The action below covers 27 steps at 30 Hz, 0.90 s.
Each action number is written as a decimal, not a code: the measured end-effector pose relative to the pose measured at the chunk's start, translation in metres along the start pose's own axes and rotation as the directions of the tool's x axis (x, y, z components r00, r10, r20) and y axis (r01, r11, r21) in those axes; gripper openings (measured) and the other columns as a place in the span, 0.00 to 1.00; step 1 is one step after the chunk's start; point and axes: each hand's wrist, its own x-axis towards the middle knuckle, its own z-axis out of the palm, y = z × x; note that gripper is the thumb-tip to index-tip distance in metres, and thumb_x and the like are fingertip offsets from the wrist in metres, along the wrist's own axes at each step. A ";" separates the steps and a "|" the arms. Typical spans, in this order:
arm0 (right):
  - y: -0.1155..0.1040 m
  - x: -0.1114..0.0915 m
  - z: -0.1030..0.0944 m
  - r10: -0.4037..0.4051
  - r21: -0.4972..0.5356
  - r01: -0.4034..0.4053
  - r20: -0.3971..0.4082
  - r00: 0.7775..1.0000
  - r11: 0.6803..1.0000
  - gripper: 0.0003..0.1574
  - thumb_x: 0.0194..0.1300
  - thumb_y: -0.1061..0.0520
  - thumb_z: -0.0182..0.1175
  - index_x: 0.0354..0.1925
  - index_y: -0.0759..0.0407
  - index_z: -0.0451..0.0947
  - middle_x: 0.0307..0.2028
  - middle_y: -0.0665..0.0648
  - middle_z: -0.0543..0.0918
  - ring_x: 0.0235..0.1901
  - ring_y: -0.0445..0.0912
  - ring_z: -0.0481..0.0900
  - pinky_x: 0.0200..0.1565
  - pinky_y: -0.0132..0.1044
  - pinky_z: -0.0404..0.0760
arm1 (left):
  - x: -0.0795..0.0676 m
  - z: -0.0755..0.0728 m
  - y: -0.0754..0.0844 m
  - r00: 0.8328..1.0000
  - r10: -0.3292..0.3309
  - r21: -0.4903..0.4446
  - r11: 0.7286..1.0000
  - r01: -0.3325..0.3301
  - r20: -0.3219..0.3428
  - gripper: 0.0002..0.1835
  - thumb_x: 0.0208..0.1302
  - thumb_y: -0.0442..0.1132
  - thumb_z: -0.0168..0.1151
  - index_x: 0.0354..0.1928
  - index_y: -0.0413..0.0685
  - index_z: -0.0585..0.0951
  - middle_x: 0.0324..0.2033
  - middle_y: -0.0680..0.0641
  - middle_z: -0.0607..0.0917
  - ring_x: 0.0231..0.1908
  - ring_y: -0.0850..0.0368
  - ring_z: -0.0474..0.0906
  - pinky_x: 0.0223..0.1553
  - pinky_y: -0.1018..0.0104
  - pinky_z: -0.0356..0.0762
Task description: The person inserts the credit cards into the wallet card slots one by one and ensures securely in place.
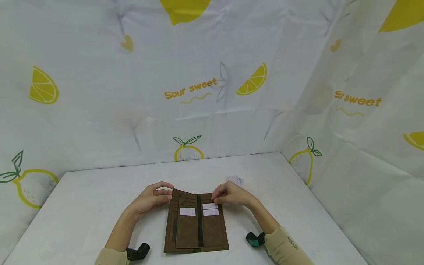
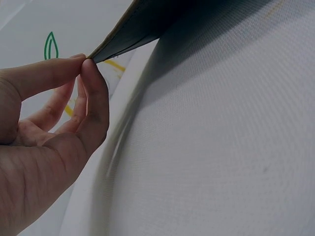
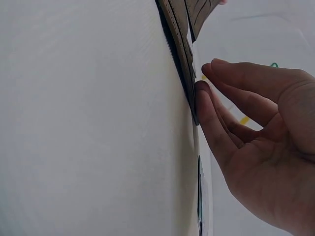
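A brown bifold wallet [image 1: 215,233] lies spread on the white table in the head view, with card slots on both halves. One white card [image 1: 187,211] shows in its left half and two white cards [image 1: 210,212] in the right. My left hand [image 1: 150,198] pinches the wallet's upper left corner between thumb and index finger, lifting that side in the left wrist view. At the upper right edge is my right hand [image 1: 232,194]. In the right wrist view its thumb [image 3: 204,101] meets the wallet's edge, while the index fingertip is a small gap away.
A small pile of pale printed cards [image 1: 234,179] lies just beyond my right hand. White cloth with lemon prints [image 1: 215,121] hangs behind the table [image 1: 99,198] and along its right side. Each wrist wears a black device [image 1: 138,252].
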 end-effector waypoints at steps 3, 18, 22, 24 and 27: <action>-0.002 0.000 0.000 0.009 0.021 -0.009 0.002 1.000 1.000 0.09 0.71 0.66 0.69 0.47 0.70 0.89 0.48 0.66 0.92 0.42 0.36 0.86 0.48 0.24 0.84 | -0.001 -0.001 -0.001 1.000 -0.004 -0.006 1.000 0.004 -0.003 0.25 0.73 0.33 0.69 0.68 0.37 0.75 0.43 0.55 0.88 0.45 0.63 0.86 0.52 0.70 0.87; 0.006 -0.007 -0.023 -0.002 -0.032 -0.004 -0.187 0.982 0.999 0.17 0.73 0.69 0.65 0.58 0.71 0.85 0.55 0.70 0.89 0.55 0.59 0.89 0.56 0.35 0.88 | 0.001 0.001 -0.001 1.000 -0.012 0.019 1.000 0.012 -0.022 0.26 0.72 0.33 0.70 0.68 0.35 0.75 0.43 0.54 0.88 0.45 0.62 0.85 0.51 0.70 0.87; 0.011 -0.011 -0.030 0.011 -0.033 -0.021 -0.268 0.963 0.999 0.18 0.73 0.69 0.63 0.59 0.73 0.84 0.57 0.72 0.88 0.58 0.64 0.88 0.58 0.41 0.89 | 0.000 0.001 0.000 1.000 -0.002 0.021 1.000 0.002 -0.017 0.26 0.73 0.33 0.69 0.68 0.34 0.74 0.44 0.53 0.88 0.45 0.62 0.85 0.51 0.70 0.87; 0.014 -0.013 -0.033 0.020 -0.039 -0.034 -0.309 0.951 0.999 0.18 0.73 0.70 0.63 0.59 0.73 0.84 0.57 0.73 0.88 0.58 0.65 0.87 0.59 0.44 0.89 | 0.000 0.001 0.000 1.000 0.002 0.022 1.000 -0.002 -0.015 0.26 0.73 0.33 0.69 0.68 0.34 0.74 0.44 0.53 0.88 0.45 0.62 0.85 0.50 0.70 0.87; 0.019 -0.014 -0.037 0.041 -0.066 -0.069 -0.361 0.932 0.995 0.18 0.72 0.71 0.63 0.58 0.73 0.84 0.57 0.73 0.88 0.57 0.64 0.88 0.60 0.49 0.89 | -0.001 0.001 0.001 1.000 0.006 0.024 1.000 -0.006 -0.008 0.26 0.73 0.35 0.70 0.68 0.34 0.74 0.44 0.53 0.87 0.45 0.62 0.85 0.50 0.70 0.87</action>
